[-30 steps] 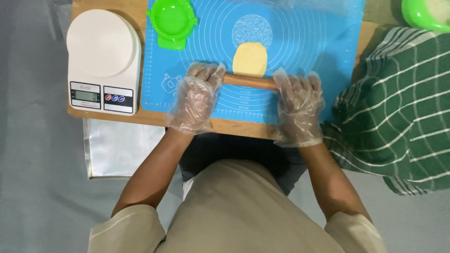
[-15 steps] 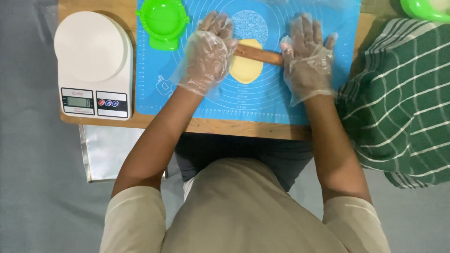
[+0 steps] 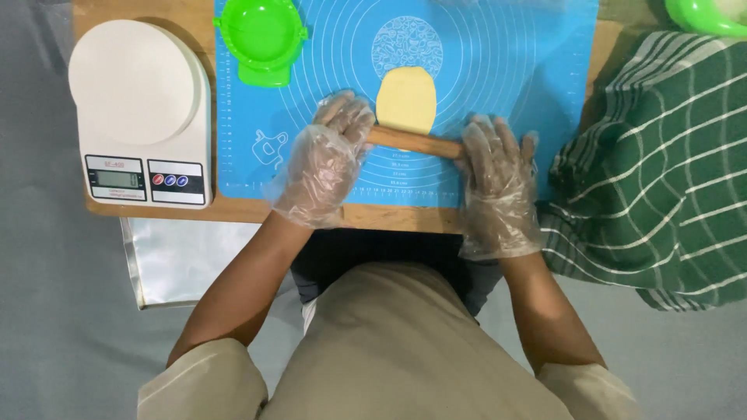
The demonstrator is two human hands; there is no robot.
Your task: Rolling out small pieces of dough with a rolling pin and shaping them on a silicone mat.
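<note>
Pressing flat, open palms, left hand [image 3: 327,159] and right hand [image 3: 496,183] pin the rolling pin [image 3: 412,142]; beyond the fingers, dough [image 3: 406,99] looks rolled oval, maybe unfinished.

A low wooden surface [image 3: 233,210] is sitting on a grey floor [image 3: 54,311], evenly lit from above, with a silvery sheet [image 3: 187,260] lying on the floor beside its near edge.

Small grey rectangular screen [image 3: 115,179] on the white scale [image 3: 136,109], left
</note>
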